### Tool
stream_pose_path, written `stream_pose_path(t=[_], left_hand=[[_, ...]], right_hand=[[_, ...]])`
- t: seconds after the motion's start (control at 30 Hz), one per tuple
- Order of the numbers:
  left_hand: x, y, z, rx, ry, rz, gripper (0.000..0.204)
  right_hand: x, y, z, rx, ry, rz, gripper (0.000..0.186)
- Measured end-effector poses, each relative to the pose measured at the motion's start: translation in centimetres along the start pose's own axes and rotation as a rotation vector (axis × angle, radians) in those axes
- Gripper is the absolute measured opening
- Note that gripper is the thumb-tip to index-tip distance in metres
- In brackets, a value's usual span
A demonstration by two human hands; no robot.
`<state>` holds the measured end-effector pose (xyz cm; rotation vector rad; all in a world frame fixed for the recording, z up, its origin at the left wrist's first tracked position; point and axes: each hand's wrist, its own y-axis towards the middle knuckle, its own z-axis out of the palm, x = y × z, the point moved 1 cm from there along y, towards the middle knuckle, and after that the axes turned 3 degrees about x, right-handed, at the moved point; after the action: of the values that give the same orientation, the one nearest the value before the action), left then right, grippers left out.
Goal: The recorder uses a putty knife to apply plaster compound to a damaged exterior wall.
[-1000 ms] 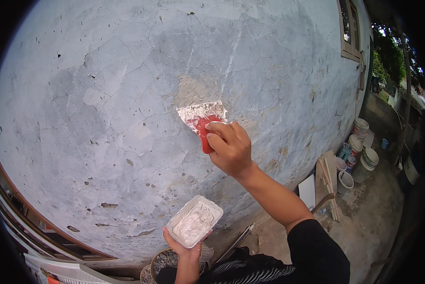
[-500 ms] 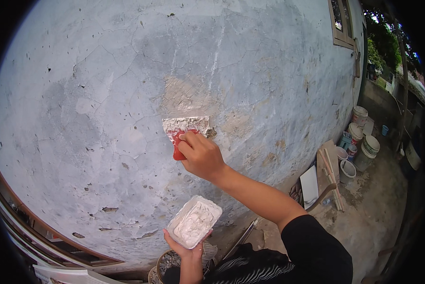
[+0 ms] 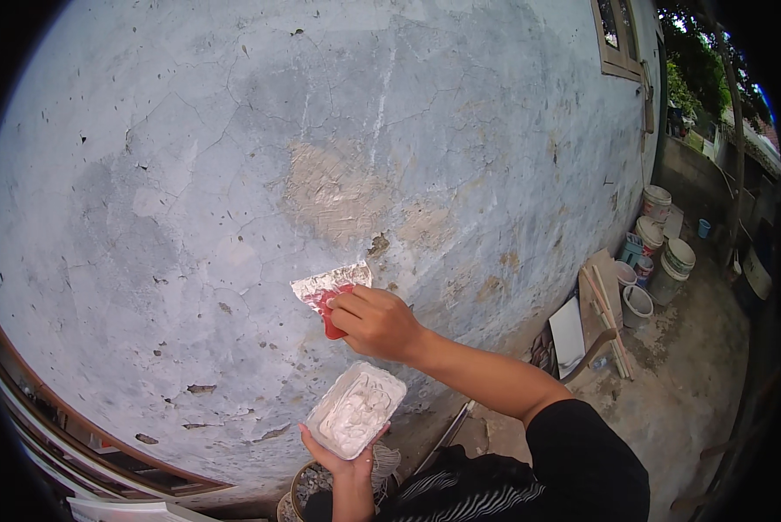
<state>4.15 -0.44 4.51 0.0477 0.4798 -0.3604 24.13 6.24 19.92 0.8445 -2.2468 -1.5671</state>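
My right hand [image 3: 375, 323] is closed round the red handle of a putty knife [image 3: 336, 321], whose wide blade is smeared with whitish putty. The blade is in front of the wall, below a beige filled patch [image 3: 334, 193]; whether it touches the wall I cannot tell. Below it, my left hand [image 3: 345, 463] holds up a white rectangular tub [image 3: 325, 416] from underneath. Thick pale putty [image 3: 361, 411] lies inside the tub. The pale blue wall [image 3: 208, 287] is cracked and pitted, with a small hole [image 3: 378, 245] at the patch's lower right.
Several paint buckets [image 3: 679, 257] stand along the wall's foot at the right. Nearer lie wooden sticks [image 3: 608, 322] and a white board [image 3: 567, 335]. A window frame [image 3: 619, 39] is at the upper right. A gravel-filled container [image 3: 308, 483] stands below the tub.
My right hand has drawn the putty knife down from the lower edge of the beige patch, toward the tub. More of the patch shows. The left hand and tub have hardly moved.
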Motion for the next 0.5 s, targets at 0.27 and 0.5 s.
stream_pose_path(t=[0.27, 0.5], left_hand=[[-1.0, -0.2, -0.8, -0.003, -0.064, 0.053, 0.1], [-1.1, 0.2, -1.1, -0.014, -0.068, 0.044, 0.1]], right_hand=[[-3.9, 3.1, -7.9, -0.323, -0.138, 0.136, 0.022], [-9.6, 0.4, -6.0, -0.37, -0.412, 0.297, 0.021]])
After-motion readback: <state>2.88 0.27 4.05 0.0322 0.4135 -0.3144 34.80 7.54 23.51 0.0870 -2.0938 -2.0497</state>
